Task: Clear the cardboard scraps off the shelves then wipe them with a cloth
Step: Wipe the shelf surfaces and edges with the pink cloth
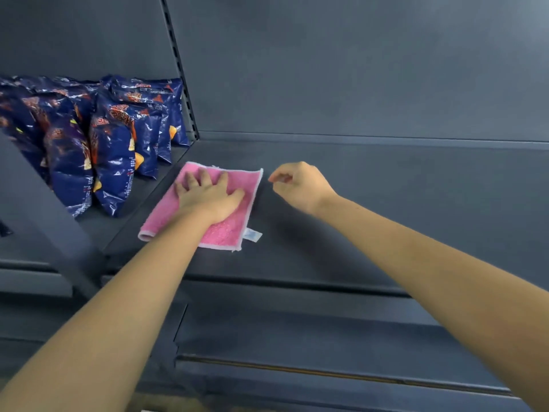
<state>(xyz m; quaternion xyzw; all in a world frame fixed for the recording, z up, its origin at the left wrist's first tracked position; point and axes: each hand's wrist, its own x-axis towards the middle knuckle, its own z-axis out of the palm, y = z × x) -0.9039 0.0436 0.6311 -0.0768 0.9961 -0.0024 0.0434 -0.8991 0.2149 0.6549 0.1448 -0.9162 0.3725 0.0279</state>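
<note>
Fingers [205, 178] of the left hand [211, 197] straight and spread, flat on the pink cloth [234, 224], pressing it down onto the dark grey shelf [386, 203]. Thumb out to the right, also on the cloth. Forearm reaching in from the lower left.

Cloth lying open and roughly square at the left part of the shelf, pale edging all round, near left corner slightly rolled, small white tag [252, 235] sticking out at the near right corner.

Right hand [300, 185] just beside the cloth's right edge, apart from it, above the bare shelf. Its fingers [277, 177] curled, tips drawn towards the thumb; too blurred to tell whether pinching anything or merely hanging loose.

Blue snack bags [118, 150] standing upright in rows on the neighbouring shelf bay to the left, nearest ones close to the cloth's far left corner. Slotted upright [178, 60] between the two bays, plain grey back panel [356, 69] behind. Lower shelf [297, 328] of the same grey beneath the forearms.
</note>
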